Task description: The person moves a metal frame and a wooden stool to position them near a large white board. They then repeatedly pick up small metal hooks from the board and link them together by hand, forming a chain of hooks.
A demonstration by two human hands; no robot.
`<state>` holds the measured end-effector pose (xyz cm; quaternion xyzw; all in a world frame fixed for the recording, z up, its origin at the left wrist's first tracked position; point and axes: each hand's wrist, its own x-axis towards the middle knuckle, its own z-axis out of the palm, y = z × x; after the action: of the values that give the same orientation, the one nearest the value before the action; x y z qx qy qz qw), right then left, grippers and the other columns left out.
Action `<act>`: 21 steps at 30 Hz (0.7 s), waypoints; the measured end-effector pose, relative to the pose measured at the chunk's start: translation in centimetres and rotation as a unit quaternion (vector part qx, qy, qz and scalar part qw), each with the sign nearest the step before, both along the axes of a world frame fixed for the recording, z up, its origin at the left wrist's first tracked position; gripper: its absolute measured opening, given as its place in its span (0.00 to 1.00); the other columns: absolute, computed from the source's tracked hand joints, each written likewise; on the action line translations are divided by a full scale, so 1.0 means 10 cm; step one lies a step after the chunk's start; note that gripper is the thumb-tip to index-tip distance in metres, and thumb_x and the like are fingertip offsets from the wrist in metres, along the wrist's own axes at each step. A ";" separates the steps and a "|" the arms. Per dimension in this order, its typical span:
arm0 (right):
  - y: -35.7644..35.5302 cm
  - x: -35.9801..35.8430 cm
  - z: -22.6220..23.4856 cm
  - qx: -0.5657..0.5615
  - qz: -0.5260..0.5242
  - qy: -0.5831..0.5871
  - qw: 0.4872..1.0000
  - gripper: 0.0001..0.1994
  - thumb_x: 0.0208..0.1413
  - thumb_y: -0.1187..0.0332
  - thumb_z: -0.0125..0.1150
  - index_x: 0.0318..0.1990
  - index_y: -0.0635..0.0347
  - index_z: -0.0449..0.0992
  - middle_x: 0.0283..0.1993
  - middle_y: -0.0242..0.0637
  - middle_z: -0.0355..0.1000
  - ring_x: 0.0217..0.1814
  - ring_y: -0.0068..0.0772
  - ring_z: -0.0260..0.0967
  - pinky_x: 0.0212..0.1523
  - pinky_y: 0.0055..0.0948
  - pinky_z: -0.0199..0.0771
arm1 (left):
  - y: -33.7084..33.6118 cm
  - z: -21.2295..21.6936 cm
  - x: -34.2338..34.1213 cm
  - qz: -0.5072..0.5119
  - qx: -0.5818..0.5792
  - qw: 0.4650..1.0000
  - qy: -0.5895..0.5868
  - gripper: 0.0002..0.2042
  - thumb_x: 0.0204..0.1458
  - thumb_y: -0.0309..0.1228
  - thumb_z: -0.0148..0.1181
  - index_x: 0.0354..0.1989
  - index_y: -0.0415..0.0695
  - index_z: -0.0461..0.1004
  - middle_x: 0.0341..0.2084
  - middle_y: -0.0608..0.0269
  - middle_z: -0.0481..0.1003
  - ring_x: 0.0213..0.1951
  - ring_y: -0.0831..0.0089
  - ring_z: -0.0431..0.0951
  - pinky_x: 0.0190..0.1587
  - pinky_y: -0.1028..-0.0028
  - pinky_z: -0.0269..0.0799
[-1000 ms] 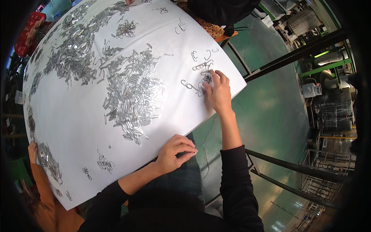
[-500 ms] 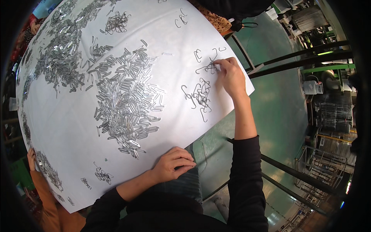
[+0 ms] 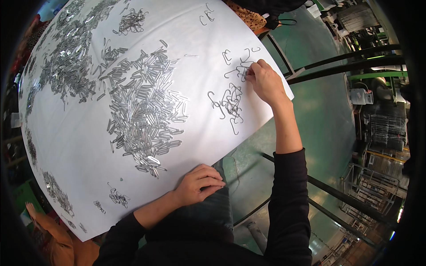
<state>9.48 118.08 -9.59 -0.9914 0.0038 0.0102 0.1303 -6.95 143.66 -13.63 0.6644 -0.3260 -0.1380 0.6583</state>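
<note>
My right hand (image 3: pixel 266 83) is over the right side of the white table, its thumb and fingers pinched on a dark wire hook at the edge of a small group of hooks (image 3: pixel 242 71). The fingers cover part of that hook. Just below lies a larger tangle of bent wire hooks (image 3: pixel 232 103). My left hand (image 3: pixel 199 184) rests at the near edge of the table with its fingers curled together, and nothing shows in them. Between the hands and to the left spreads a big heap of silvery elongated wire loops (image 3: pixel 142 111).
More loops form another heap (image 3: pixel 71 66) at the far left. Small hook piles lie at the far side (image 3: pixel 132 21) and near my left forearm (image 3: pixel 118 197). A person's orange sleeve (image 3: pixel 60 228) shows at lower left. Dark metal bars (image 3: pixel 346 199) cross above the green floor at right.
My right hand has shifted slightly right, and its fingers have drawn in from reaching out over the hooks. My left hand stays put. The other person's hand at lower left has come off the table.
</note>
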 end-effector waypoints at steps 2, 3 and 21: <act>0.02 -0.14 -0.01 -0.023 -0.004 -0.015 1.000 0.06 0.49 0.71 0.59 0.30 0.65 0.71 0.36 0.42 0.71 0.36 0.47 0.69 0.38 0.34 0.69 | -0.01 0.01 -0.01 0.004 -0.002 1.000 -0.002 0.09 0.39 0.20 0.66 0.31 0.43 0.77 0.33 0.65 0.74 0.38 0.67 0.73 0.38 0.73 0.71; 0.04 -0.23 -0.02 0.016 -0.021 -0.020 0.999 0.05 0.50 0.72 0.59 0.31 0.65 0.72 0.34 0.41 0.72 0.36 0.45 0.70 0.38 0.33 0.69 | -0.01 0.02 -0.02 0.007 0.003 1.000 -0.002 0.09 0.39 0.20 0.66 0.31 0.43 0.77 0.32 0.63 0.74 0.37 0.66 0.74 0.39 0.73 0.71; 0.92 -2.64 0.21 0.669 -0.221 -0.032 0.709 0.02 0.50 0.76 0.62 0.31 0.65 0.76 0.41 0.34 0.69 0.36 0.20 0.64 0.36 0.19 0.62 | -0.10 0.26 -0.46 0.104 0.011 0.993 -0.060 0.08 0.41 0.18 0.62 0.31 0.42 0.76 0.28 0.65 0.76 0.32 0.69 0.74 0.35 0.74 0.69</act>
<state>-16.96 127.30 -7.54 -0.6154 0.2104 -0.0506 0.7579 -11.56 142.69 -11.04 0.7090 -0.2930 -0.0324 0.6407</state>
